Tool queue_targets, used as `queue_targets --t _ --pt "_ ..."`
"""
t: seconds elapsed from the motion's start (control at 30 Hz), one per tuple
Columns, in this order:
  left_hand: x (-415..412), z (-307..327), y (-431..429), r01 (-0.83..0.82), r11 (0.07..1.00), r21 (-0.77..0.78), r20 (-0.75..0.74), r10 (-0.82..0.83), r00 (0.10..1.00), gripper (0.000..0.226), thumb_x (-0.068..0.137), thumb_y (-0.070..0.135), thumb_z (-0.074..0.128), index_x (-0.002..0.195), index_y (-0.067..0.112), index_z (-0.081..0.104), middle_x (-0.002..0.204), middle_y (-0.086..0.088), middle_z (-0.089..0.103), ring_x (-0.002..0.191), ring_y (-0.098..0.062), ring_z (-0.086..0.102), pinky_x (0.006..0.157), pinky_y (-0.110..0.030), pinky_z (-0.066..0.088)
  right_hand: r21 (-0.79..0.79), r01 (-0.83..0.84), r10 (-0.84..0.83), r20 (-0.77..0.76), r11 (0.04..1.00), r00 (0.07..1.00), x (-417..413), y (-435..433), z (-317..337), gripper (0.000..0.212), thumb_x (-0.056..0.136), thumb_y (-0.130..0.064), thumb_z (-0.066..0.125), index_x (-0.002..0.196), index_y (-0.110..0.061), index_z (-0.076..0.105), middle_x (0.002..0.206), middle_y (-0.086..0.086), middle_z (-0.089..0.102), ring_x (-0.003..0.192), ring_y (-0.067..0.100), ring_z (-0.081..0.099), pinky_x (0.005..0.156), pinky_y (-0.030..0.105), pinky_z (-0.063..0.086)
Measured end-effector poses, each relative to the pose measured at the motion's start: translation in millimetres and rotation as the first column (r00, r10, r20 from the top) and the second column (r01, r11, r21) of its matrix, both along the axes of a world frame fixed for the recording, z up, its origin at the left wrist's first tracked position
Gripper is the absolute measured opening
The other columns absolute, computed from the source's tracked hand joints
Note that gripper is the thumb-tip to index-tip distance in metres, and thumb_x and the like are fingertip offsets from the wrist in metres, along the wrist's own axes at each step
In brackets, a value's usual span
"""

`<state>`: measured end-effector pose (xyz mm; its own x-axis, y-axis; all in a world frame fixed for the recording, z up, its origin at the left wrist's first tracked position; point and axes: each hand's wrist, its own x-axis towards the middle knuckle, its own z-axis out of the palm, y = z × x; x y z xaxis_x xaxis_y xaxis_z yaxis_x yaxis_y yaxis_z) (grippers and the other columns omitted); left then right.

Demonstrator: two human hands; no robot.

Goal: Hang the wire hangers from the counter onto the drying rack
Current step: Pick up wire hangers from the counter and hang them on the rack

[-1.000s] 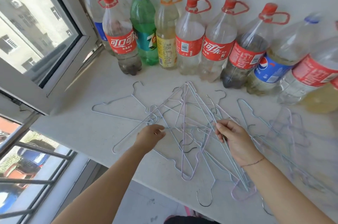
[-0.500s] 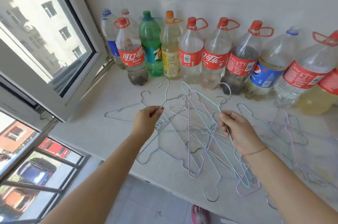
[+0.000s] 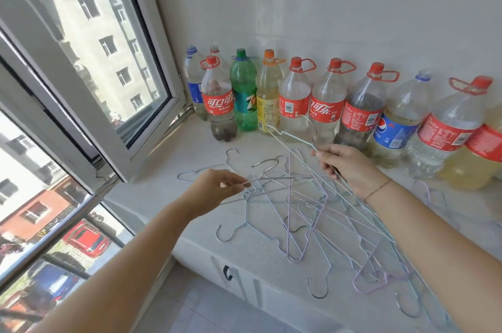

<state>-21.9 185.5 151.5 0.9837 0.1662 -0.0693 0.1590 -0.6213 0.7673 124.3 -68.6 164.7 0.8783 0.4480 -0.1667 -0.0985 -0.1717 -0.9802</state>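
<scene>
The right hand [image 3: 350,167] has lifted a light blue hanger [image 3: 292,138] off the counter [image 3: 152,197], pinching its wire; the left hand [image 3: 217,191] pinches a grey hanger [image 3: 271,178], raised from the pile [image 3: 312,218] mid-counter. Separation has begun.

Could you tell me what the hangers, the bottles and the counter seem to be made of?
Hangers: thin bent wire, some apparently pastel-coated, some bare grey metal.
Bottles: clear plastic, see-through, with glossy printed labels.
Counter: pale speckled stone or composite, matte; which one is unclear.
</scene>
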Motion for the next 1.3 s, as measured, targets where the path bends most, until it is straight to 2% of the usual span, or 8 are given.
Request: queue_targets --t 0.2,0.37,0.57,0.77,0.9,1.03,1.17,1.3 --pt "-33.7 21.1 -13.0 0.091 0.992 0.087 0.014 -0.093 0.996 0.014 0.086 0.024 0.065 0.089 0.037 0.07 0.096 0.01 0.066 0.091 -0.004 0.061 0.088 -0.021 0.047 -0.118 -0.29 0.278 -0.105 0.95 0.955 -16.6 15.9 10.7 0.013 0.091 -0.005 0.053 0.085 -0.008 0.063 0.068 0.007 0.06 0.057 0.014 0.053 0.047 0.019 0.042" --pt "-71.4 30.4 -41.2 -0.002 1.0 0.016 0.03 0.002 1.0 0.016 0.088 0.025 0.062 0.087 0.039 0.069 0.1 0.009 0.064 0.095 -0.004 0.061 0.088 -0.017 0.045 0.138 -0.527 0.535 -0.394 0.839 0.748 -62.5 21.1 6.0 0.01 0.091 -0.006 0.051 0.092 -0.005 0.062 0.082 0.011 0.071 0.071 0.019 0.07 0.062 0.025 0.057" --pt "-125.8 29.9 -96.7 -0.3 0.951 -0.081 0.08 0.306 0.949 0.019 0.09 0.016 0.059 0.085 0.033 0.067 0.105 0.004 0.061 0.101 -0.004 0.057 0.09 -0.016 0.041 0.315 -0.58 0.654 -0.477 0.751 0.587 -118.2 1.6 14.1 0.013 0.091 -0.004 0.051 0.094 -0.005 0.063 0.082 0.013 0.072 0.068 0.02 0.071 0.062 0.027 0.058" --pt "-180.4 27.5 -153.6 -0.584 0.805 -0.107 0.18 0.593 0.785 0.019 0.089 0.015 0.06 0.092 0.033 0.065 0.11 0.002 0.061 0.094 -0.002 0.055 0.092 -0.02 0.041 0.355 -0.637 0.718 -0.477 0.684 0.506 -169.7 -16.2 17.9 0.015 0.088 0.003 0.052 0.093 -0.007 0.062 0.077 0.007 0.072 0.06 0.009 0.067 0.052 0.018 0.054" --pt "-226.1 27.6 -183.5 -0.754 0.619 -0.22 0.175 0.785 0.594 0.031 0.087 0.021 0.064 0.118 0.02 0.061 0.119 0.003 0.056 0.108 -0.007 0.048 0.093 -0.022 0.035 0.343 -0.685 0.749 -0.467 0.643 0.47 -211.9 -22.0 19.8 0.016 0.088 0.005 0.052 0.093 -0.006 0.062 0.08 0.009 0.07 0.06 0.011 0.067 0.052 0.02 0.054" --pt "-282.6 30.8 -211.9 -0.817 0.466 -0.34 0.155 0.884 0.441 0.034 0.086 0.026 0.065 0.117 0.016 0.058 0.117 -0.002 0.06 0.108 -0.014 0.055 0.092 -0.029 0.045 0.329 -0.757 0.809 -0.403 0.564 0.428 -264.9 -25.4 26.1 0.014 0.087 0.005 0.053 0.094 -0.005 0.061 0.08 0.009 0.072 0.062 0.014 0.068 0.057 0.022 0.056" --pt "-344.2 39.4 -247.6 -0.806 0.41 -0.427 0.061 0.902 0.427 0.021 0.088 0.032 0.06 0.102 0.017 0.065 0.093 0.0 0.068 0.09 -0.015 0.063 0.068 -0.02 0.047 0.297 -0.827 0.87 -0.294 0.477 0.396 -332.3 -31.5 35.2 0.014 0.084 0.004 0.056 0.093 -0.006 0.062 0.081 0.01 0.071 0.064 0.015 0.068 0.059 0.024 0.055" --pt "-415.0 51.6 -290.0 -0.745 0.347 -0.57 0.01 0.91 0.415 0.013 0.092 0.026 0.056 0.091 0.019 0.068 0.078 0.004 0.07 0.075 -0.007 0.066 0.067 -0.017 0.049 0.303 -0.855 0.903 -0.238 0.42 0.359 -415.6 -40.0 42.8 0.025 0.08 0.001 0.062 0.105 0.002 0.062 0.097 0.022 0.067 0.081 0.029 0.067 0.08 0.036 0.056"
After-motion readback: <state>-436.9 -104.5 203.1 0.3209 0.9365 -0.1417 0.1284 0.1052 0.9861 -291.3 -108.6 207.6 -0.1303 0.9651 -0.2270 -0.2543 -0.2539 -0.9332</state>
